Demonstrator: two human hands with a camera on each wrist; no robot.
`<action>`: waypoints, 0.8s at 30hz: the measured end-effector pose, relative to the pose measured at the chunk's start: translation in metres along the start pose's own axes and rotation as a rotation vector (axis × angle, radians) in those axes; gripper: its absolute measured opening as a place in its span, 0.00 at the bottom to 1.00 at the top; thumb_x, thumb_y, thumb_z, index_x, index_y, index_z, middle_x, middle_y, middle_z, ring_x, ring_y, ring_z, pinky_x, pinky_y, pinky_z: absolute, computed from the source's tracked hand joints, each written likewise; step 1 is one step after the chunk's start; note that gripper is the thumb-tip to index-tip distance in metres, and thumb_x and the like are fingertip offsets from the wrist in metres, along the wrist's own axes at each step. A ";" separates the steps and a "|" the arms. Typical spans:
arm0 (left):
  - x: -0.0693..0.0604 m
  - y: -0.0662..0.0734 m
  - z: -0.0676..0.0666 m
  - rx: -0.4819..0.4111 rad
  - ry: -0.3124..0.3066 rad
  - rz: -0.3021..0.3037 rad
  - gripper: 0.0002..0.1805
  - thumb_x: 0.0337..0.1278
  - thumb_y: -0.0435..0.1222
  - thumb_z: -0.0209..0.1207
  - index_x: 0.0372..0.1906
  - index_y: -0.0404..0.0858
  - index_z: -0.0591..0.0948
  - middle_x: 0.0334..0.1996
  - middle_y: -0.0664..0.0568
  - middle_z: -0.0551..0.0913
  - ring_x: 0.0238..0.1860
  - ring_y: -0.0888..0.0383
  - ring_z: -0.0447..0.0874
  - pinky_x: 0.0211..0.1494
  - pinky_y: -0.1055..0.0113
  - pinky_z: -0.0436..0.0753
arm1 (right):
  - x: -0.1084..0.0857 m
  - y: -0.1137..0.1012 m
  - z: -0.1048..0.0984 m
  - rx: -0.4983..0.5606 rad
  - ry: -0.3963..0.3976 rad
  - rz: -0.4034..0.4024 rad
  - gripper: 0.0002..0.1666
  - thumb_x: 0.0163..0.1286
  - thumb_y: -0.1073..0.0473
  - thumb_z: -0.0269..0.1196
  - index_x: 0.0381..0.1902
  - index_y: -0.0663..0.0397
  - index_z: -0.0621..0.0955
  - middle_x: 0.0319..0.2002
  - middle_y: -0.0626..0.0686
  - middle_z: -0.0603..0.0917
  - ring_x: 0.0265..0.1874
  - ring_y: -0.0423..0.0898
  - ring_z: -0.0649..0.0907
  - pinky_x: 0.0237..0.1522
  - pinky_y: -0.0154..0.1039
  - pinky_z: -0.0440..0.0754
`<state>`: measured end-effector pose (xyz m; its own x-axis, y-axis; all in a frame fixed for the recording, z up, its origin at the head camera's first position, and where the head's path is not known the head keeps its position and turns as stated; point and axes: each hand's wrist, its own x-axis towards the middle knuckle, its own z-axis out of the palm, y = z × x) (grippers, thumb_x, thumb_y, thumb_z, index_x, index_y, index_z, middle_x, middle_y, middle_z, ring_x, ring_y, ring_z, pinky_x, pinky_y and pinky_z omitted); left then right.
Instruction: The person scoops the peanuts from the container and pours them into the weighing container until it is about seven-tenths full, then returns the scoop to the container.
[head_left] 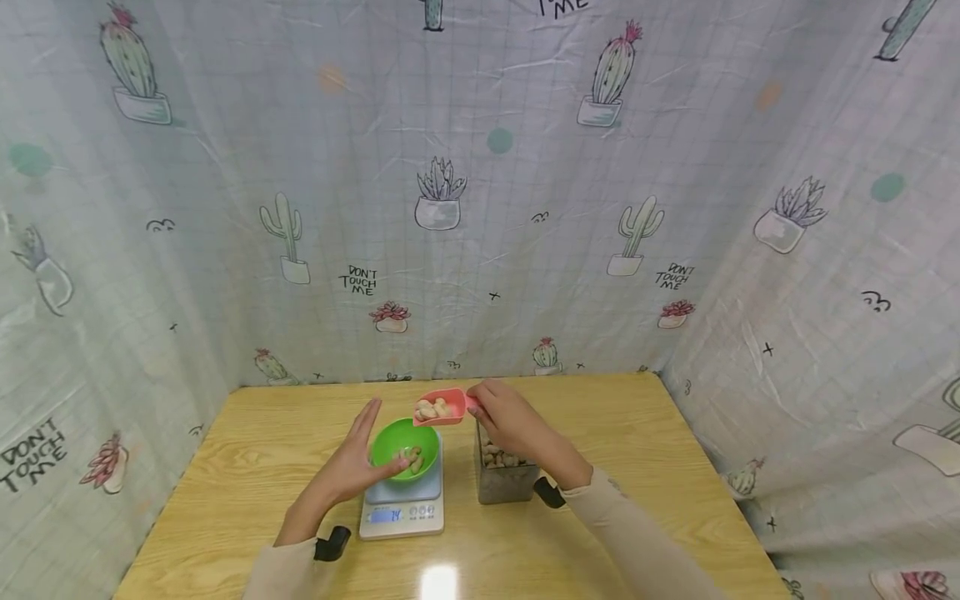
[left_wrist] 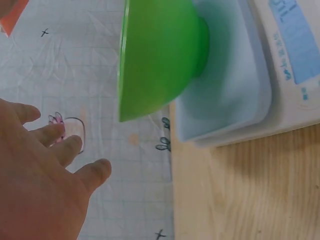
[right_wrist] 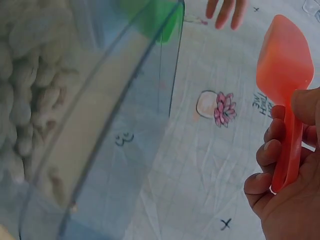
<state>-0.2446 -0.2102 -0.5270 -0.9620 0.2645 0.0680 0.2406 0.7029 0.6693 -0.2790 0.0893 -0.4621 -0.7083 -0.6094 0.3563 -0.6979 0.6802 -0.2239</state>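
While the right hand [head_left: 510, 423] grips the red plastic scoop [head_left: 455, 405], left hand [head_left: 351, 460] spread, overtilting could spill tan unshelled peanuts [head_left: 432, 409] past the round green bowl [head_left: 387, 440] left of that grip.

Fingers [right_wrist: 270, 151] grip a coral scoop [right_wrist: 285, 65] near a clear bin [right_wrist: 131, 160] of peanuts [right_wrist: 22, 102].

Cactus-print sheeting [head_left: 495, 258] around a wooden worktop [head_left: 637, 450]

Creased grey sheeting fills the frame's upper part and both sides, printed with potted plants [head_left: 438, 208], dots [head_left: 500, 141] and "DON'T TOUCH ME" lettering [head_left: 359, 281]. The yellowish worktop spans the lower centre; a bright reflection [head_left: 438, 582] glares at the bottom edge.
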 end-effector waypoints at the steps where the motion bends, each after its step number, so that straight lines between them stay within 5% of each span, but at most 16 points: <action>1: 0.001 -0.002 0.001 -0.009 -0.012 -0.007 0.63 0.50 0.58 0.67 0.80 0.44 0.39 0.79 0.39 0.40 0.74 0.28 0.52 0.65 0.30 0.66 | 0.001 -0.001 0.002 0.000 -0.007 0.003 0.14 0.78 0.53 0.51 0.53 0.53 0.77 0.46 0.50 0.82 0.45 0.45 0.80 0.49 0.41 0.80; 11: 0.005 -0.023 0.018 -0.129 -0.105 -0.079 0.63 0.50 0.53 0.70 0.80 0.41 0.40 0.79 0.36 0.41 0.75 0.28 0.48 0.69 0.30 0.60 | 0.006 -0.008 0.018 -0.025 -0.066 0.054 0.14 0.78 0.53 0.51 0.53 0.52 0.78 0.43 0.48 0.81 0.41 0.43 0.79 0.45 0.39 0.79; 24: 0.007 -0.031 0.031 -0.136 -0.115 -0.092 0.65 0.47 0.56 0.71 0.79 0.39 0.41 0.79 0.36 0.43 0.75 0.30 0.50 0.70 0.34 0.61 | 0.009 -0.009 0.034 -0.164 -0.122 0.030 0.11 0.76 0.52 0.55 0.51 0.46 0.78 0.43 0.46 0.81 0.42 0.43 0.80 0.44 0.41 0.80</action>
<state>-0.2546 -0.2099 -0.5707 -0.9561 0.2823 -0.0781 0.1248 0.6339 0.7633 -0.2829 0.0637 -0.4881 -0.7432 -0.6256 0.2373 -0.6566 0.7501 -0.0790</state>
